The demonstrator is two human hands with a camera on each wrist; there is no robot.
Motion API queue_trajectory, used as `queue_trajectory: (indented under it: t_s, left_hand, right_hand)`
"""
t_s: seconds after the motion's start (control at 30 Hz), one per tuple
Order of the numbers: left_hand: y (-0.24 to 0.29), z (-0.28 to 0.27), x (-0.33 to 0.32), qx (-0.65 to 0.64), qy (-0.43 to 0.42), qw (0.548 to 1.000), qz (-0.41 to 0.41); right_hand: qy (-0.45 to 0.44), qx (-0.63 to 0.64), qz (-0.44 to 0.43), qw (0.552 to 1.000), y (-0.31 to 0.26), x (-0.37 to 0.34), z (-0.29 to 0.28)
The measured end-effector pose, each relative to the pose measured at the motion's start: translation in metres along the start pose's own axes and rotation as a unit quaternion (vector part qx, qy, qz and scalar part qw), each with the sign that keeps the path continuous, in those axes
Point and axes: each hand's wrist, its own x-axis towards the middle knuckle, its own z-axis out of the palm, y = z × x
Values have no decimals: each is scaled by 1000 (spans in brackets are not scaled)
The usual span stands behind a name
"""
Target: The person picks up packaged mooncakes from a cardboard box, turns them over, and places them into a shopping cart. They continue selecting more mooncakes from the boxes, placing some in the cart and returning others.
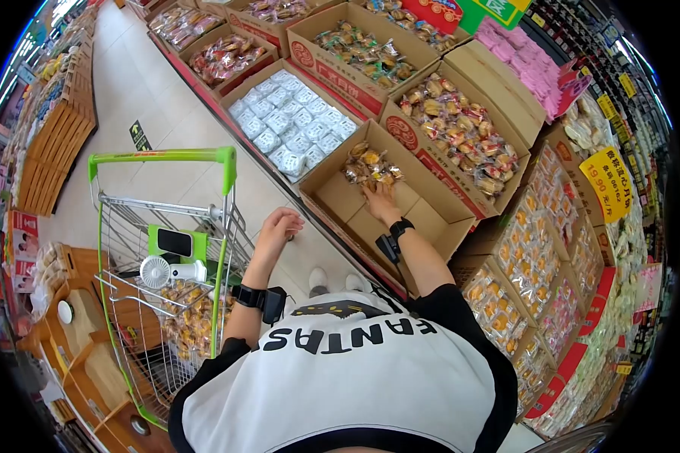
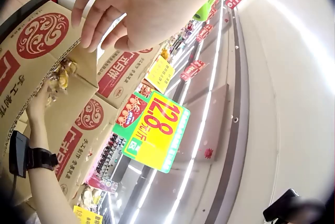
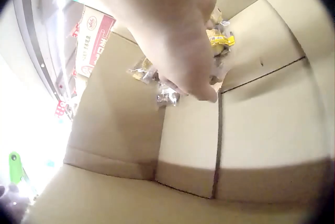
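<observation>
Inside a mostly bare cardboard box [image 1: 431, 215], my right hand [image 1: 381, 202] reaches down at a small heap of wrapped pastries [image 1: 372, 164]. Its fingertips are right at the clear packets. In the right wrist view, the right hand [image 3: 178, 41] covers much of the heap, and a packet with a yellow label [image 3: 222, 40] shows beyond it; I cannot tell whether the fingers grip one. My left hand [image 1: 281, 225] hovers outside the box, between it and the shopping cart, holding nothing. In the left wrist view, the left hand's fingers [image 2: 97, 23] hang loosely bent.
A green-handled cart [image 1: 159, 156] stands left, with a phone [image 1: 175, 241], a small white fan [image 1: 156, 272] and bagged pastries [image 1: 185, 321]. White packets [image 1: 295, 113] fill the adjacent box. Another pastry box [image 1: 461, 128] lies beyond, and packed trays [image 1: 525, 249] are at right.
</observation>
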Motion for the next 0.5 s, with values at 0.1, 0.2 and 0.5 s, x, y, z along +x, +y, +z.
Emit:
queue_trajectory:
  t_s: [0.1, 0.2, 0.5]
  left_hand:
    - [0, 3, 3, 13, -7, 1000, -13]
    - [2, 12, 7, 18, -33, 999, -13]
    - [7, 39, 7, 33, -73, 997, -9]
  right_hand:
    - [29, 169, -36, 984, 1, 0, -8]
    - [-33, 476, -22, 878, -7, -5, -26]
    - [-207, 772, -155, 581, -30, -51, -79]
